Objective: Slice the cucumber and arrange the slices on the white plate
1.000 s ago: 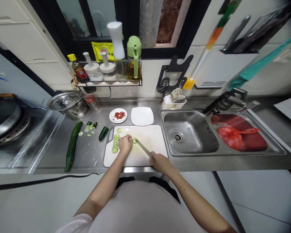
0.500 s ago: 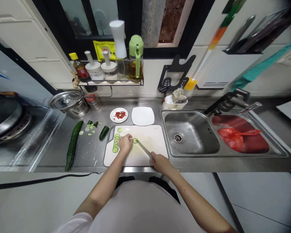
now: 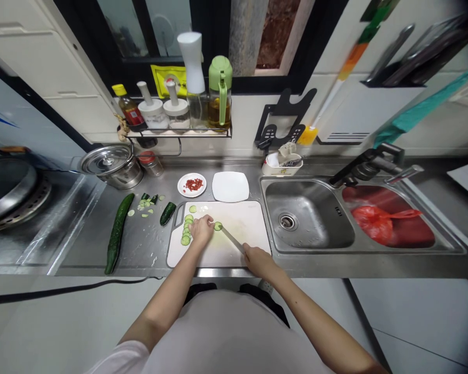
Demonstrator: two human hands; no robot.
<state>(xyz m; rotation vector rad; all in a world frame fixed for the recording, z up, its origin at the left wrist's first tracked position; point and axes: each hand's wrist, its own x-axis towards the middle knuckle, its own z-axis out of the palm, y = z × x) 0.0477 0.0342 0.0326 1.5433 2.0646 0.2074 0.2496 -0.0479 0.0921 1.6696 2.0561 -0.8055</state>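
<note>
The knife (image 3: 233, 240), gripped in the right hand (image 3: 260, 261), is slanted forward-left to the cucumber slice (image 3: 218, 226), just right of the nearer left hand (image 3: 202, 229), whose hold cannot be told.

A grey-bladed kitchen knife (image 3: 232, 239) slants over the white cutting board (image 3: 253, 226), its tip toward the far left, at a round, green-rimmed cucumber slice (image 3: 218, 226). Other pale-green cucumber slices (image 3: 185, 240) overlap in a row at left.
</note>
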